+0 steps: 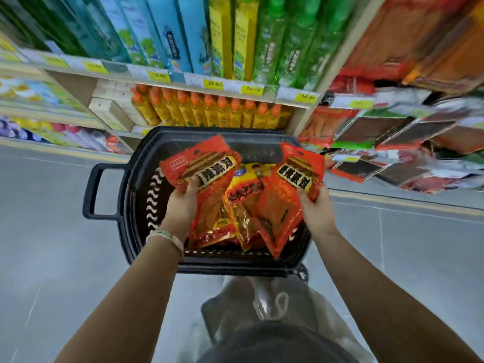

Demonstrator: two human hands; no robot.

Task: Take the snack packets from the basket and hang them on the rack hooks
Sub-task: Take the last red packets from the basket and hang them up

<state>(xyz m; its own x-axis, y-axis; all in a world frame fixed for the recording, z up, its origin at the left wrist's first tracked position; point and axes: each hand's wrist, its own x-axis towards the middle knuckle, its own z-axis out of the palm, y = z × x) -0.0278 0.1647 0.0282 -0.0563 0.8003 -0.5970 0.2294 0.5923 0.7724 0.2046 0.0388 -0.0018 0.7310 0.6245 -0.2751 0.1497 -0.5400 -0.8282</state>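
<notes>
Left hand (183, 203) grips a red packet (209, 176) by its lower part, thumb on the front, and holds it up over the basket (131, 195). Right hand (315, 208) grips a second red packet (285, 203) by its side edge. This one is tilted, with its lower corner down by the basket's near rim. Between the two, a yellow packet (245, 191) lies inside the basket, with more packets under it. The black basket is on the grey floor (52, 231), its handle out to the left. To the right is the rack (392, 142), blurred and crowded with hanging packets. Beyond the basket stands a row of bottles (209, 111) with orange caps. A bracelet (167, 235) circles the left wrist.
</notes>
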